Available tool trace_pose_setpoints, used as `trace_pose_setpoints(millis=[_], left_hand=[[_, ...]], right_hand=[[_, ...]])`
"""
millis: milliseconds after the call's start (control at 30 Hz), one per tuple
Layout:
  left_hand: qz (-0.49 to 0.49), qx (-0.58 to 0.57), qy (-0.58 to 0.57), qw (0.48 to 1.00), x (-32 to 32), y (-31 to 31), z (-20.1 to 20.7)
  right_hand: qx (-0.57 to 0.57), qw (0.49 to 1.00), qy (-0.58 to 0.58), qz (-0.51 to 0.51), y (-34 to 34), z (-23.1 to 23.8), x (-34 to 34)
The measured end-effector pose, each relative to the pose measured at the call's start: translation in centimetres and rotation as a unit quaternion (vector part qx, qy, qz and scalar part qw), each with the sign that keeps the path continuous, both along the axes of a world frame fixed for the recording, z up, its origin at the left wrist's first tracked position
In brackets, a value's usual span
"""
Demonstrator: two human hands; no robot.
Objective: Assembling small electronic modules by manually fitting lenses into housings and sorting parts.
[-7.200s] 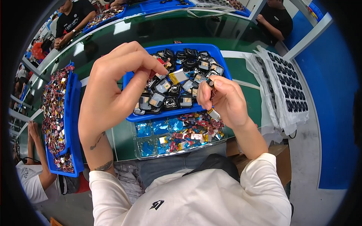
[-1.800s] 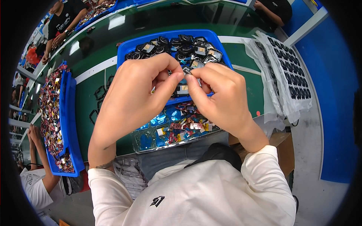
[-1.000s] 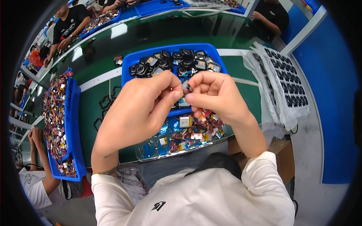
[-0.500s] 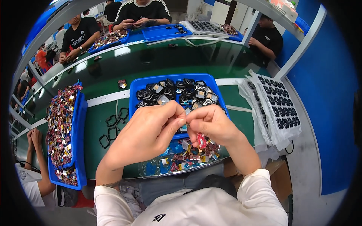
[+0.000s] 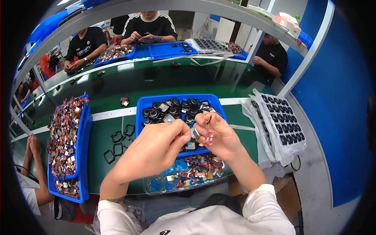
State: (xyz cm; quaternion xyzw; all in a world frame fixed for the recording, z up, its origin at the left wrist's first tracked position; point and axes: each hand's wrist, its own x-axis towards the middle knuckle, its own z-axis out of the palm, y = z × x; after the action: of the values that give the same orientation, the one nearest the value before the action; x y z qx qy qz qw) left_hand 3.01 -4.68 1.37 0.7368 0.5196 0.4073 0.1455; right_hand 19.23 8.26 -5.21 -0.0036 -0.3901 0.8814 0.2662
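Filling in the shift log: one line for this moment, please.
left hand + right hand: pinch small part | over blue tray

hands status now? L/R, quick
Left hand: fingers pinched on a small silvery part, over the blue tray.
Right hand: closed on the same small part, with a thin tool at its fingertips.

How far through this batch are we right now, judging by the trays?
Done, it seems: a heap of colourful scraps fills the clear tray at the table's near edge. In hand: the left hand and right hand meet on one small component, with a red tab hanging at the right fingers. Left: the blue tray behind the hands holds many dark parts.
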Motion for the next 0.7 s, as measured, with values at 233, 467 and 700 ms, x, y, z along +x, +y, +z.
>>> trace_pose_setpoints(millis=[233, 467, 700], left_hand=[[-0.06, -0.044, -0.023, 0.997, -0.6, -1.1, 1.5], [-0.043, -0.08, -0.056, 0.994, -1.2, -2.0, 2.0], [-0.086, -0.082, -0.146, 0.982, -1.4, -1.0, 0.8]], right_hand=[[-0.072, 0.995, 0.047, -0.05, 2.0, 1.2, -0.2], [0.298, 0.82, 0.219, -0.436, 5.7, 10.8, -1.8], [0.547, 0.572, 0.112, -0.601, 16.6, 26.6, -8.4]])
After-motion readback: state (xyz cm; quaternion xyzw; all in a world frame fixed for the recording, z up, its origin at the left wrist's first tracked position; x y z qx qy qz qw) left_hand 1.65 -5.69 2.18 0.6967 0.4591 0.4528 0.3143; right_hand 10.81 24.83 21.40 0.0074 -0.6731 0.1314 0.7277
